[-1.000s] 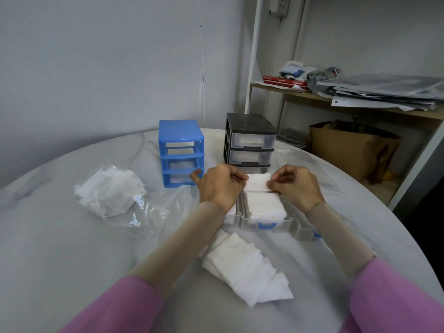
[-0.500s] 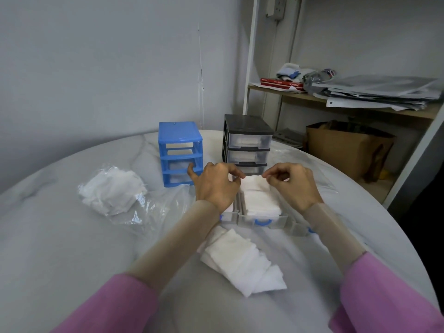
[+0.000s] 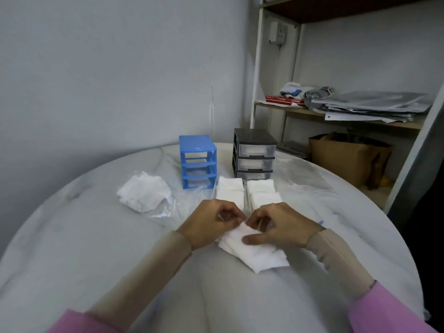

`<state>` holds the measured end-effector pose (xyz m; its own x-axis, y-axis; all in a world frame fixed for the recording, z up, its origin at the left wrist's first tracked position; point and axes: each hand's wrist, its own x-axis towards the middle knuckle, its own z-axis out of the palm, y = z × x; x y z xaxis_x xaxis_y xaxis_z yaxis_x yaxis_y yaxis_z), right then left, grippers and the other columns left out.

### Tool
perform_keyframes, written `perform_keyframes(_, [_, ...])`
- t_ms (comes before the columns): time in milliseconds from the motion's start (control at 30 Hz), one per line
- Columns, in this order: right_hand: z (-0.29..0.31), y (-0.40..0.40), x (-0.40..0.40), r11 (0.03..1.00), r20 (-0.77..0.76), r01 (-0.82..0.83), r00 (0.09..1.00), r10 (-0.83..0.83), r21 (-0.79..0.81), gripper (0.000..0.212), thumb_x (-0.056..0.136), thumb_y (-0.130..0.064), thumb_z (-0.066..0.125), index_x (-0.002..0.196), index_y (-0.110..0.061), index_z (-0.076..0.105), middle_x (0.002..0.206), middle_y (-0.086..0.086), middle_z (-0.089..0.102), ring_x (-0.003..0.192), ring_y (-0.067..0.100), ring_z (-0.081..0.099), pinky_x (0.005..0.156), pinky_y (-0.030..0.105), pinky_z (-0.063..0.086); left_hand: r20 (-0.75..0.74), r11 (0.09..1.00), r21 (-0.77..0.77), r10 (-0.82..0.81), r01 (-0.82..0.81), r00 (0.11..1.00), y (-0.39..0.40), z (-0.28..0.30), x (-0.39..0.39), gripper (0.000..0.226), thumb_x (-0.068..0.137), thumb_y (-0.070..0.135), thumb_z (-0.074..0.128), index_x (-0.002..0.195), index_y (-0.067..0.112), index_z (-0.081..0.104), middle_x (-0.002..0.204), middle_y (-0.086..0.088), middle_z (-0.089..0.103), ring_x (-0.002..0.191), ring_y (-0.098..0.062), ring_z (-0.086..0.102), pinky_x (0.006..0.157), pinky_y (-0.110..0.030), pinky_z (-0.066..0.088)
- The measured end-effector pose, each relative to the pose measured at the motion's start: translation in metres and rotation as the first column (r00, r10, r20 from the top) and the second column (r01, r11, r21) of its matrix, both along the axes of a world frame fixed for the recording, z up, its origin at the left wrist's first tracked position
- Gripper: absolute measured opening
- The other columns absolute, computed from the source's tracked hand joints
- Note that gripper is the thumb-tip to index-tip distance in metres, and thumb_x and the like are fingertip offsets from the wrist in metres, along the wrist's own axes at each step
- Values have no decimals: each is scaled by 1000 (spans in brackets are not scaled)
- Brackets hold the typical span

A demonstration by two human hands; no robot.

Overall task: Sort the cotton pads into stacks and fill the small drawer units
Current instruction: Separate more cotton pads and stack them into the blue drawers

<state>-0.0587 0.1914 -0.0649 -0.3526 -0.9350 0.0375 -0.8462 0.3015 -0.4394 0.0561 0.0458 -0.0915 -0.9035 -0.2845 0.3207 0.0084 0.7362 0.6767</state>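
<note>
A fanned stack of white cotton pads [image 3: 259, 254] lies on the table in front of me. My left hand [image 3: 211, 224] and my right hand [image 3: 278, 228] both pinch the far corner of its top pad, fingers curled. Just beyond my hands, two pulled-out clear drawers [image 3: 246, 195] sit side by side, filled with white pads. The blue drawer unit [image 3: 197, 162] stands behind them at the left, its slots without drawers. The black drawer unit [image 3: 254, 152] stands to its right with three clear drawers in place.
A loose heap of cotton pads [image 3: 144, 194] lies on a clear plastic bag [image 3: 165, 212] at the left. More clear plastic [image 3: 302, 179] spreads to the right. The round marble table [image 3: 72, 248] ends near a shelf with papers [image 3: 370, 108] and a brown bag [image 3: 348, 157].
Both hands have drawn back from the filled drawers to the fanned stack nearer me and now pinch its top pad. The camera has tilted up, so the drawers show uncovered.
</note>
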Motion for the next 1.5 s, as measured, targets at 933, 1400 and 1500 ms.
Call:
perform_keyframes(933, [5, 7, 12, 957, 276, 44, 960, 38, -286, 11, 81, -21, 71, 81, -24, 61, 79, -13, 62, 74, 2, 56, 66, 12, 43, -125, 816, 573, -2, 74, 992, 13, -4, 26, 16, 93, 12, 53, 87, 8, 68, 86, 2, 68, 85, -5, 62, 86, -19, 47])
perform_keyframes(1400, [12, -3, 11, 844, 491, 207, 868, 76, -495, 23, 74, -5, 74, 90, -14, 61, 91, 7, 65, 83, 18, 62, 68, 25, 52, -344, 739, 655, 105, 158, 933, 14, 5, 30, 10, 81, -6, 62, 91, -5, 67, 65, 3, 70, 62, -6, 66, 64, -13, 49])
perform_keyframes(1500, [14, -7, 16, 784, 502, 255, 861, 82, -566, 22, 75, -1, 72, 86, -16, 60, 88, -1, 63, 78, 8, 61, 62, 15, 52, -360, 694, 707, 188, 137, 914, 12, 5, 31, 19, 83, -1, 62, 99, -11, 66, 70, -5, 71, 63, -9, 66, 68, -14, 51])
